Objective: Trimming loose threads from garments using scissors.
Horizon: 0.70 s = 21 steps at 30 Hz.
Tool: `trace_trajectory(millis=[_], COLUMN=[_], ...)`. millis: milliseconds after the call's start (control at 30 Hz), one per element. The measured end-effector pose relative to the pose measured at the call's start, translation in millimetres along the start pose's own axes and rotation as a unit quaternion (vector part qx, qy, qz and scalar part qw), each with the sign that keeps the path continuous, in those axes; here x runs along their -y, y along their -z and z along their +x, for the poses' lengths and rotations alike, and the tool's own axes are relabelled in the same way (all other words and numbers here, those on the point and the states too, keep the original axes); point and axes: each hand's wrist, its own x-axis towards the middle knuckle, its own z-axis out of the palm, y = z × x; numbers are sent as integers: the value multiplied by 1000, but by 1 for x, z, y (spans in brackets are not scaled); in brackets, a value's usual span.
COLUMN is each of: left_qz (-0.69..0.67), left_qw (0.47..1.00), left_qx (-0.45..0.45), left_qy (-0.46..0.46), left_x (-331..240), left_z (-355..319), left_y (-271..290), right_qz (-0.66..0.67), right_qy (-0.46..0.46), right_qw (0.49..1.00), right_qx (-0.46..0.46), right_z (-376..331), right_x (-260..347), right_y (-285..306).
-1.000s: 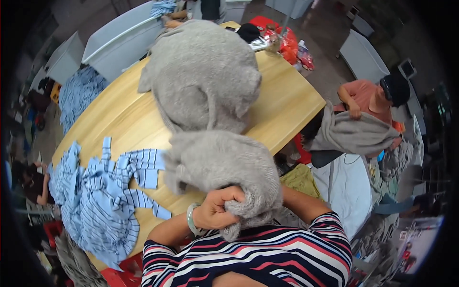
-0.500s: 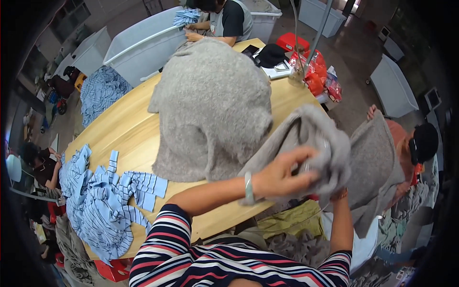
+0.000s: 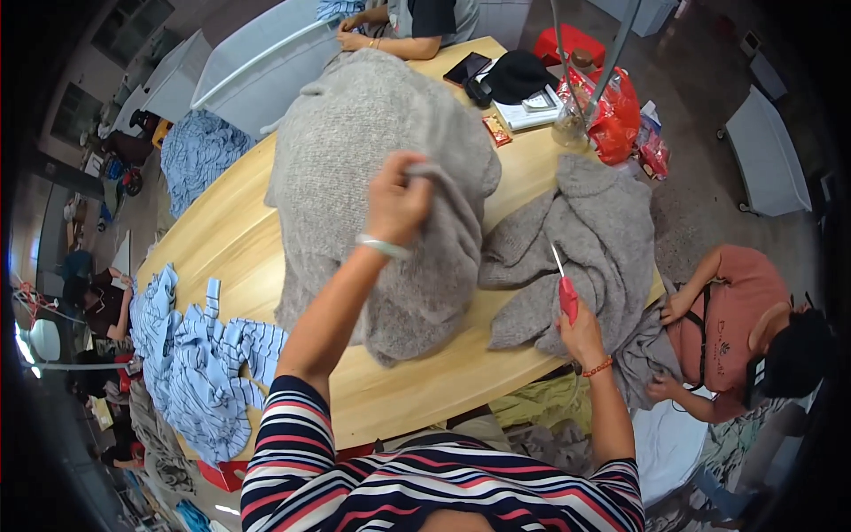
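Observation:
My left hand (image 3: 399, 208) is closed on a fold of grey knit fabric, lifted a little from the top of a large heap of grey knitwear (image 3: 337, 186) in the middle of the table. In my right hand (image 3: 582, 337) is a pair of scissors (image 3: 568, 297) with a red handle, its thin pointed blade aimed up and away from me. Beneath the blade a crumpled grey sweater (image 3: 607, 213) lies on the table's right part. Whether the heap is one garment or several is unclear.
Blue striped garments (image 3: 195, 381) lie on the table's left. At the far right are a black cap (image 3: 519, 78), papers, a small packet (image 3: 496, 129) and red plastic bags (image 3: 618, 115). A co-worker in a salmon shirt (image 3: 731, 319) handles grey knitwear at the right; another sits at the far edge.
My left hand has moved left and away from me, onto the large heap. The sweater at the right now lies on the table. The right-hand co-worker has lowered the raised grey garment.

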Motion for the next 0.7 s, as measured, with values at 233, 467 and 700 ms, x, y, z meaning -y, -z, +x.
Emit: trace_trajectory(millis=[233, 467, 700], left_qz=[-309, -223, 459], left_qw=[911, 826, 789], left_qx=[-266, -487, -355], left_qy=[-57, 176, 203], left_x=[0, 135, 174], left_z=[-130, -404, -468], left_y=[222, 261, 255], right_qz=[67, 83, -90], right_qy=[109, 259, 328], right_qw=[992, 958, 918], right_qx=[10, 88, 202], right_z=[8, -29, -74], right_x=[65, 131, 191], right_y=[19, -10, -74])
